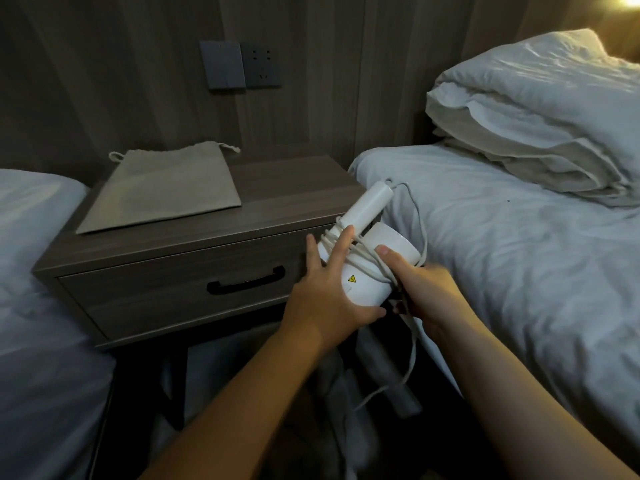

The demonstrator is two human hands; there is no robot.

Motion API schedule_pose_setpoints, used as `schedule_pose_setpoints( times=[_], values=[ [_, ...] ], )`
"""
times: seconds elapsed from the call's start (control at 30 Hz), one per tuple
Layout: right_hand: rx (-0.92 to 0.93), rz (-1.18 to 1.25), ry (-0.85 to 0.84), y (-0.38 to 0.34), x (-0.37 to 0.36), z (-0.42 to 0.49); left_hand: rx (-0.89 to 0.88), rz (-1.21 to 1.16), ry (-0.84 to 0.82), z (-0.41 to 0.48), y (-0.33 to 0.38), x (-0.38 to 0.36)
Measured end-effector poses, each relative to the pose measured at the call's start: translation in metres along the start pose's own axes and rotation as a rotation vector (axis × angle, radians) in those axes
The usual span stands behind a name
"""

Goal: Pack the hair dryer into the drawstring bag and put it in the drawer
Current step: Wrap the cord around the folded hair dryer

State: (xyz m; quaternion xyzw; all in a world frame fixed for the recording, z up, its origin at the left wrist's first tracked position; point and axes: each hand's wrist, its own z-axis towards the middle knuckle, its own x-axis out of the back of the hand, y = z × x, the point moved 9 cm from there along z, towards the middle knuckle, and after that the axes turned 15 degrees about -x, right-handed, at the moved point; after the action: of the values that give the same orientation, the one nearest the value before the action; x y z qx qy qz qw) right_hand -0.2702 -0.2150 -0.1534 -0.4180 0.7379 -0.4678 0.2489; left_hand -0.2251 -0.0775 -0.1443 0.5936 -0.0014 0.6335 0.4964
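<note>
Between two white beds, nearest me, the left hand grips the hair dryer over its wound cord, while the right hand curls round the slack, thumb on the barrel. That dangling tail could snag and undo the wraps (just my guess). Only marking is a yellow warning triangle, no readable text. Further back, the drawstring bag lies flat on the nightstand, drawer shut.
</note>
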Motion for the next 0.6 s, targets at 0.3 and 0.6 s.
schedule_pose_setpoints(
  times=[0.3, 0.6],
  values=[
    [0.038, 0.052, 0.007, -0.007, 0.002, -0.008, -0.11, 0.085, 0.094, 0.002, 0.006, 0.007],
    [0.132, -0.086, -0.162, -0.017, -0.01, -0.011, -0.2, -0.015, 0.201, 0.002, 0.008, 0.024]
  ],
)
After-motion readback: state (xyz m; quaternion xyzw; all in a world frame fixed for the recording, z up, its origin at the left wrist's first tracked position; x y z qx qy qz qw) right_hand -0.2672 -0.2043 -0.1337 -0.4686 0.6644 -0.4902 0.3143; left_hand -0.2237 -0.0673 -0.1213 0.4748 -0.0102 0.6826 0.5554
